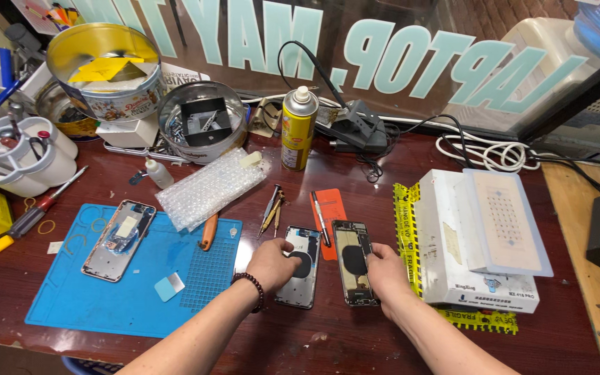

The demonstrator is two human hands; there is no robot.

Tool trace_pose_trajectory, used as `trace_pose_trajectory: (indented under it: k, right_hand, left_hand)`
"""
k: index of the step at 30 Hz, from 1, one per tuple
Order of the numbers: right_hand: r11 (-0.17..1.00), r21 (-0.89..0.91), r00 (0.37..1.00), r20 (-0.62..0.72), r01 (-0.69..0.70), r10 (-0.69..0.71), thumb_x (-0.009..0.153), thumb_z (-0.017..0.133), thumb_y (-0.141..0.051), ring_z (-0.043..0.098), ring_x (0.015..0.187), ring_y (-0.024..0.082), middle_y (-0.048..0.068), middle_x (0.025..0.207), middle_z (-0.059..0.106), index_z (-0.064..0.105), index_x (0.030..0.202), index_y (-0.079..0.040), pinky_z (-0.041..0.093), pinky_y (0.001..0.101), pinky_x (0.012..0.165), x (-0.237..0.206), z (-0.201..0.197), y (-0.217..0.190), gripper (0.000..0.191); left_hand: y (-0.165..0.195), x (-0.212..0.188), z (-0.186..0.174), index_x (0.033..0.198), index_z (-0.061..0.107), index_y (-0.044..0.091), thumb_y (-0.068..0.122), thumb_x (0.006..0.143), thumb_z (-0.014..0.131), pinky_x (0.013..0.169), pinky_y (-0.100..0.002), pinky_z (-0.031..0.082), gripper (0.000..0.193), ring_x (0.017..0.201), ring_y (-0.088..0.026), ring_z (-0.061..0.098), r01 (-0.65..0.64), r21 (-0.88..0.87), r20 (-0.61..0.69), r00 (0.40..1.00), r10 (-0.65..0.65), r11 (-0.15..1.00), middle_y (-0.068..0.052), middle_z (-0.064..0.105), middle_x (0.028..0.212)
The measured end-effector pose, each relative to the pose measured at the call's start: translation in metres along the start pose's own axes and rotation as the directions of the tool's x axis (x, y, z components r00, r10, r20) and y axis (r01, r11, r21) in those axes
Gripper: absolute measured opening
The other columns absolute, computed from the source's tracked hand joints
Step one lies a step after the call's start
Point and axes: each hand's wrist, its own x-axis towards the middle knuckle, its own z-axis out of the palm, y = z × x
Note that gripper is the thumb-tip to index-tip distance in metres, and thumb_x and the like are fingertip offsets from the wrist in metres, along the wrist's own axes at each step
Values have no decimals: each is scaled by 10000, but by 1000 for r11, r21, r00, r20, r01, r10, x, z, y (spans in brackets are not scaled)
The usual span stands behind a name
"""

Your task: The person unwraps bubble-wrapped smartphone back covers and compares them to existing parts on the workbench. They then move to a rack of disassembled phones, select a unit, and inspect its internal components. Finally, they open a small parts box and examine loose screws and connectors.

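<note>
Hands gripping phone housings, left (270, 262) the silver (300, 266), right (385, 269) the dark (355, 262), round tin (203, 130) holding screws

A blue mat (105, 292), a yellow spray can (298, 130), an orange card (332, 208), yellow-and-black tape (404, 229), a white box (453, 243).

— Any open room near the hands?
— Bare surface (328, 340) along the near edge, below both phone housings.
— Blocked to the right?
— Yes, by the white box (477, 243), just beside the right hand (385, 267).
— And farther back?
— Crowded: screwdrivers (272, 208), orange card (330, 212), spray can (298, 128), bubble wrap (210, 187).
— Left?
— Open across the blue mat (92, 298), past the phone frame (119, 239).
</note>
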Motion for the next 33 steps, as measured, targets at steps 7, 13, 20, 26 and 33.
trace_pose_trajectory:
  k: [7, 13, 20, 26, 33]
  right_hand:
    - [991, -72, 985, -139, -117, 106, 968, 619, -119, 704, 896, 203, 103, 1010, 762, 717, 1182, -46, 551, 364, 779, 0, 23, 20, 246]
    - [957, -266, 989, -123, -117, 87, 929, 686, -112, 691, 806, 282, 164, 938, 777, 757, 1129, -16, 545, 417, 696, 16, 15, 42, 233]
    - [945, -231, 944, -180, 232, -276, 913, 706, -230, 674, 793, 179, 79, 918, 727, 727, 1127, -30, 533, 341, 723, 6, 13, -3, 294]
    - [914, 383, 891, 355, 137, -282, 1008, 440, -501, 673, 936, 193, 80, 1074, 662, 590, 1321, -46, 579, 399, 795, -72, 94, -148, 572]
    - [909, 416, 585, 746, -36, -319, 978, 310, -650, 641, 834, 203, 65, 1022, 668, 595, 1350, -72, 543, 425, 756, -188, 228, -242, 744]
  left_hand:
    - [-8, 10, -27, 1120, 710, 31, 174, 890, 725, 617, -326, 590, 271, 750, -166, 704, 31, -332, 159, 987, 23, 943, -72, 742, 928]
    - [-7, -6, -54, 1128, 663, 38, 156, 927, 679, 610, -318, 584, 234, 724, -151, 691, 77, -569, 219, 974, 61, 819, -56, 719, 896]
    - [-5, -51, -86, 1053, 649, 22, 164, 942, 660, 622, -307, 605, 181, 701, -164, 689, 47, -731, 121, 991, 62, 681, -63, 693, 842]
    - [1, -76, -135, 986, 637, 22, 183, 956, 659, 591, -306, 586, 165, 671, -174, 683, -114, -888, -63, 990, 129, 446, -70, 672, 798]
    - [-50, -101, -231, 933, 631, 41, 183, 975, 645, 608, -320, 580, 149, 672, -173, 674, -373, -903, -334, 922, 195, 215, -59, 666, 777]
